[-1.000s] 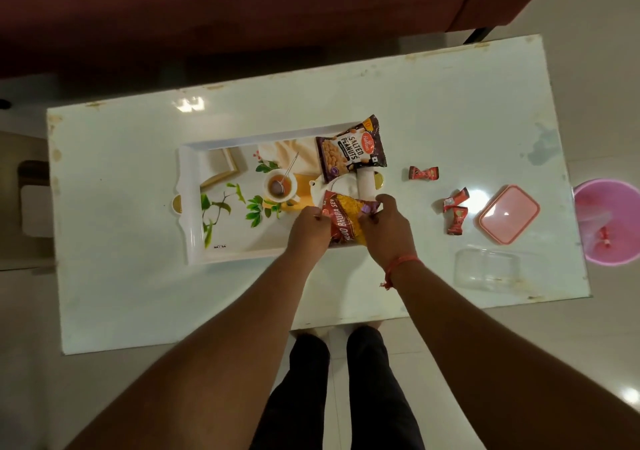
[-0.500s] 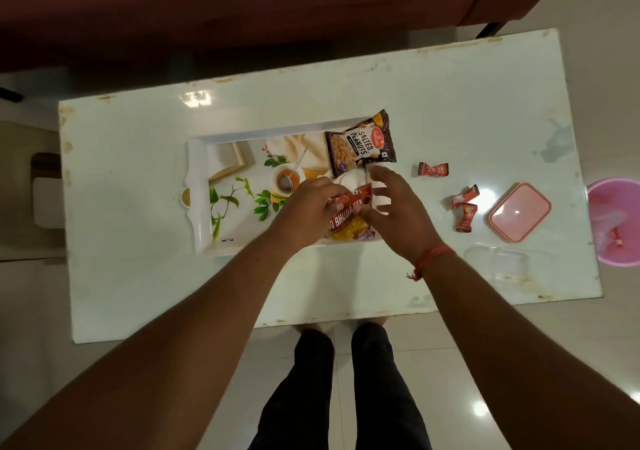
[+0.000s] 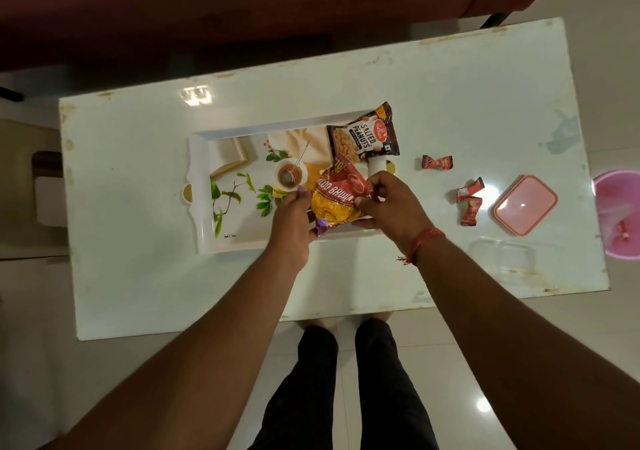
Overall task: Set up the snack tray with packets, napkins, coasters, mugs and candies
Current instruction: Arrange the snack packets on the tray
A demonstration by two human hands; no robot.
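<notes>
Snack tray [image 3: 202, 186] lies flat on the white worktop [image 3: 138, 276], its long axis running left to right across the view, and so far it carries only packets. The salted peanuts packet [image 3: 363, 136] rests at the tray's far right corner, its top edge overhanging the rim and its print reading roughly along the tray's length. The aloo bhujia packet [image 3: 337, 196] is over the near right part of the tray — tilted, its long axis running diagonally from near left to far right. The left hand [image 3: 292, 217] grips its near-left end, while the right hand [image 3: 388, 203] pinches its right edge. Three wrapped candies [image 3: 437, 162] lie on the worktop right of the tray — not yet loaded. No napkins, coasters or mugs are visible, so the task looks to be at an early stage.
</notes>
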